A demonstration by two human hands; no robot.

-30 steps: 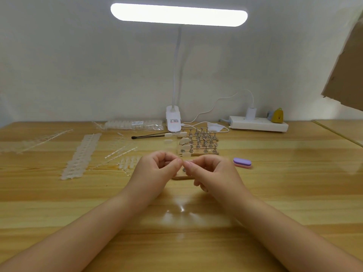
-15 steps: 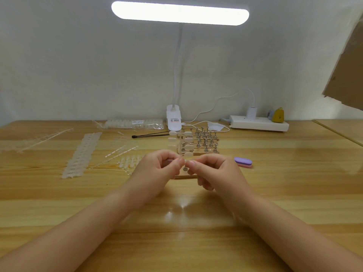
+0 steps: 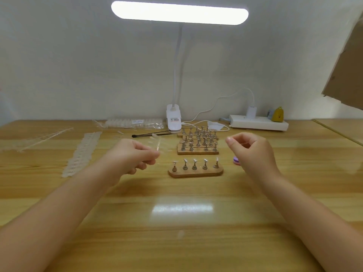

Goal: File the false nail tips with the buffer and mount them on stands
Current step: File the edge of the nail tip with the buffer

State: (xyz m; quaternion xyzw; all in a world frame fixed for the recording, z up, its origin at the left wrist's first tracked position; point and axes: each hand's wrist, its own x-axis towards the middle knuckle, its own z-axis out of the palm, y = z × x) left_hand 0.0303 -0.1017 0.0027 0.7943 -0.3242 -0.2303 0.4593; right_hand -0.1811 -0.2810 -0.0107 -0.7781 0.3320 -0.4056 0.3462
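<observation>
L hand (image 3: 135, 156) over the table (image 3: 186, 222), left of the near stand (image 3: 195, 171). Fingers curled, thumb and index tips together; a clear strip of tips (image 3: 157, 143) sticks up from the pinch, blurred, so exact grip can't be told.

R hand (image 3: 253, 152) right of the stand, raised, fingers curled in, thumb against index. Whether it pinches a nail tip: can't tell, too blurred.

Near stand: wooden base w/ 5 metal holders in a row, each w/ a pale tip on top. It sits between the two hands, touching neither.

Behind it, more stands (image 3: 198, 142) packed in rows; most holders look bare, a few may carry tips, too small to tell.

Buffer (image 3: 236, 160), purple/pink, lies on table just behind R hand, mostly hidden by it.

Far L: long sheet of tips (image 3: 82, 154) and bare sprues (image 3: 41, 137). Bag of tips (image 3: 135, 123) at the wall. Black stick (image 3: 151, 133) beside lamp clamp (image 3: 173, 120). Power strip (image 3: 259, 124) at back R.
</observation>
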